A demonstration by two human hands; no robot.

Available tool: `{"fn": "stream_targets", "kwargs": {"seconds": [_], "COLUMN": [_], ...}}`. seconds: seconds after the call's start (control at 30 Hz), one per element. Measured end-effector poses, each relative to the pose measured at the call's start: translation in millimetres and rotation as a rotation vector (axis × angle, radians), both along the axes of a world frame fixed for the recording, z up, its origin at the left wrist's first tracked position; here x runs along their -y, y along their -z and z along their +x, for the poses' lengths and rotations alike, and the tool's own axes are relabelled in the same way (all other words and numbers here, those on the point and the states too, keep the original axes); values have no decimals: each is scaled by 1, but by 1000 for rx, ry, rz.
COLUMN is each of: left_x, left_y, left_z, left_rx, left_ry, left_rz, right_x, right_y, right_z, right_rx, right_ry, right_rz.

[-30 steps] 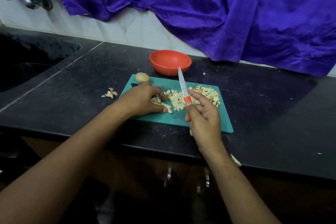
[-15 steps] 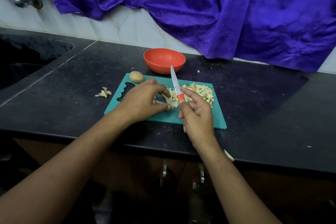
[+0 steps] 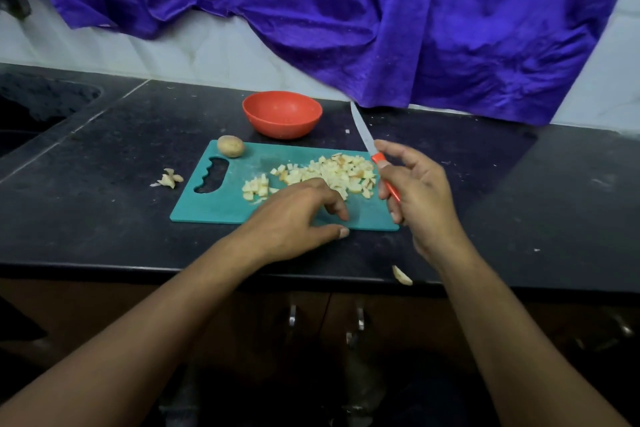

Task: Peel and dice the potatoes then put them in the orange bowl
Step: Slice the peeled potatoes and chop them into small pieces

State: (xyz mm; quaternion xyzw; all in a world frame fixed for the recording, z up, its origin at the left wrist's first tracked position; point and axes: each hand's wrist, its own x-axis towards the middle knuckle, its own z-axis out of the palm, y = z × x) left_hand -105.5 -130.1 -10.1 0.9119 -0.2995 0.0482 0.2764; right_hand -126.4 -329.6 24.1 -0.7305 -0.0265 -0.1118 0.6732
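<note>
Lying at the near edge of the countertop, a pale potato scrap is seen, probably dropped during peeling. Just beyond it, the left hand is rested on the front edge of the teal cutting board. Its fingers are loosely curled with the tips down and nothing is held, as if the board is being steadied or the pieces are about to be gathered.

At the board's right edge, the knife is gripped by its orange handle in the right hand, with the forefinger stretched out. The blade is held clear of the board, pointing up and away, so the food is not touched and the other hand is kept safe.

The diced potato is heaped across the middle and right of the board, with a smaller cluster set slightly apart to its left. The dicing of this potato is judged to be done. A whole potato, its skin on, is parked at the far left corner of the board. Some peelings are left on the countertop beside the board's left edge.

Behind the board's far edge, the orange bowl is placed close for an easy transfer, and no potato is seen in it. A purple cloth is hung along the back.
</note>
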Motion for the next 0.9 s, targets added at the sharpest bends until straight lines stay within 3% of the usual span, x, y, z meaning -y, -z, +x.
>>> {"fn": "stream_targets", "kwargs": {"seconds": [0.37,0.7,0.9], "left_x": [63,76,47], "left_y": [6,5,0], "left_z": [-19,-20,-9], "left_rx": [-65,-93,-142], "left_ry": [324,310,177], "left_rz": [76,103,-27], "right_x": [54,60,39], "right_y": [23,27,27], "right_z": [-35,-41,-32], "right_rx": [-23,-33,-39], "right_ry": [143,147,83], "right_rz": [-7,-12,-7]}}
